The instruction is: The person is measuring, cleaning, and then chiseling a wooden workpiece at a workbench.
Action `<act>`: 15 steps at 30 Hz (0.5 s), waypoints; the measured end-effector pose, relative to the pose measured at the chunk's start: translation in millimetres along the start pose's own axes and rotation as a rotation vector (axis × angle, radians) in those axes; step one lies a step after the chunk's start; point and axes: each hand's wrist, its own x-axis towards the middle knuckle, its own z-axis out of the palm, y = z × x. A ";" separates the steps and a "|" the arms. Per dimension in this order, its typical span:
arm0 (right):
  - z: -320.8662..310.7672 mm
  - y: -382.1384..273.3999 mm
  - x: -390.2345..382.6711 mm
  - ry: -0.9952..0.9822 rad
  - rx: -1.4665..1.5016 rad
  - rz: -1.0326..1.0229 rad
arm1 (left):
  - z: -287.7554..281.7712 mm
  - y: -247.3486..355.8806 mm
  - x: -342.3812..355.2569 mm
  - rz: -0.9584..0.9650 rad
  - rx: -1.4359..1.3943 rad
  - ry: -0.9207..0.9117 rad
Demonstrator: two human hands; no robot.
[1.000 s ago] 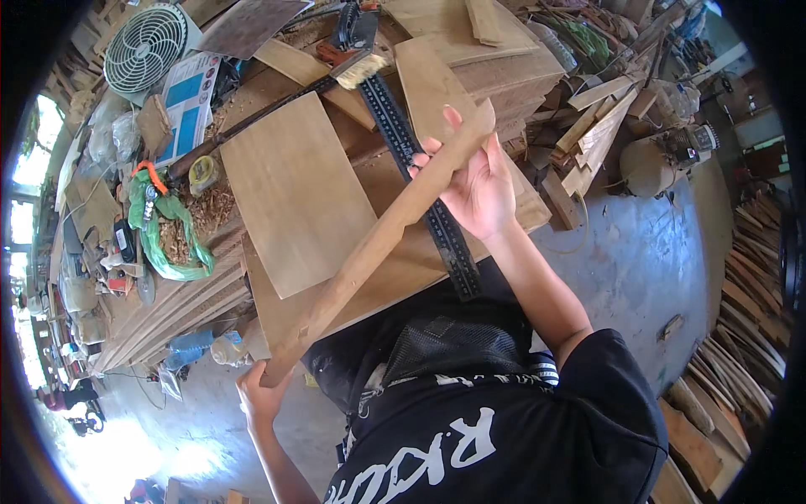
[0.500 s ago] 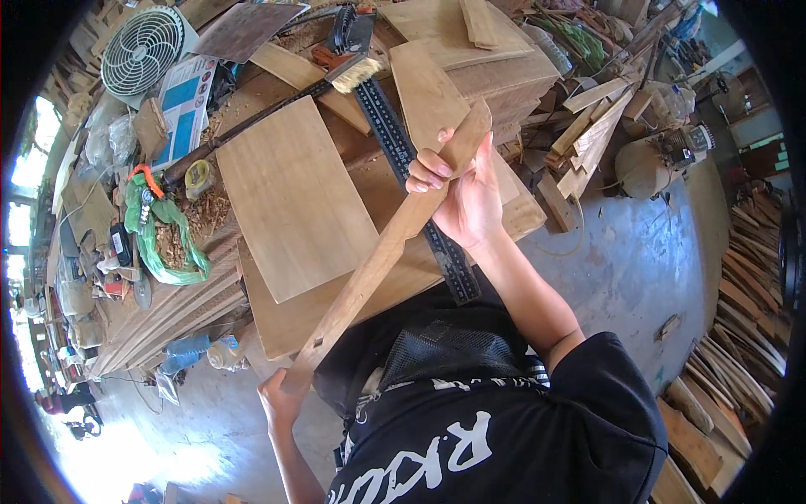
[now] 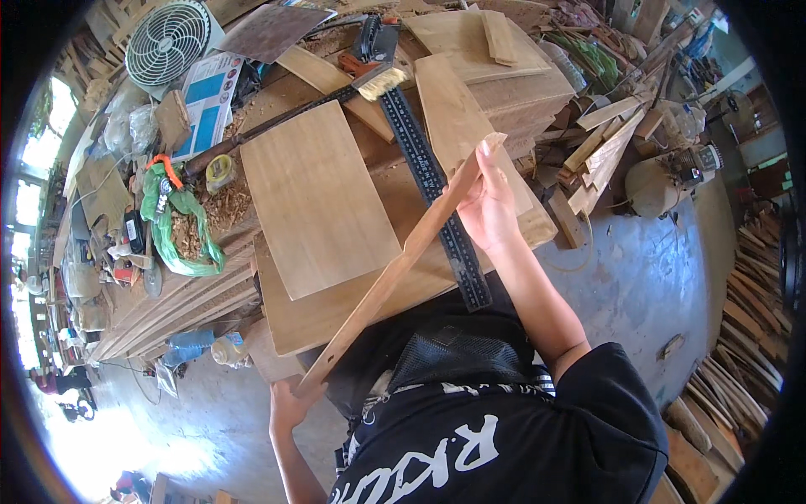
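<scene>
A long wooden strip [image 3: 395,277] with a notched edge lies slanted across the view, held at both ends. My right hand [image 3: 489,206] grips its upper end with the thumb along it; my left hand [image 3: 290,403] holds the lower end near my waist. Under the strip, a rectangular board [image 3: 315,202] rests on a larger board [image 3: 311,323]. Beside them runs a black marked metal ruler [image 3: 407,143], with a brush [image 3: 378,84] at its top end. A longer board [image 3: 441,101] lies to the right of the ruler.
The bench holds a fan [image 3: 168,42], green bag [image 3: 180,235], tape roll [image 3: 220,172] and wood shavings. Offcuts [image 3: 604,160] and a tank-like machine [image 3: 655,176] stand at right, long wood pieces [image 3: 747,311] farther right, over a concrete floor [image 3: 621,286].
The strip has turned, showing more of its narrow edge, and its upper end sits lower. My left hand has shifted rightward. My right fingers have moved behind the strip. The whole view shifted slightly.
</scene>
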 end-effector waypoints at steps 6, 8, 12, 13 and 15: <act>0.9 2.6 -1.1 0.011 -0.138 -0.097 | 2.1 -6.5 -1.0 -0.017 -0.037 -0.089; 2.8 5.4 -2.6 0.088 -0.203 -0.120 | 2.3 -9.5 0.4 -0.011 0.017 -0.093; 4.6 7.8 -3.6 0.191 -0.822 -0.335 | 5.4 -6.5 2.4 0.197 0.055 0.027; 4.1 6.4 -1.5 0.116 -0.843 -0.345 | 3.6 -3.1 2.4 0.177 0.060 0.026; 2.2 1.8 8.0 0.019 -0.941 -0.303 | 1.0 8.3 3.0 0.136 0.071 0.038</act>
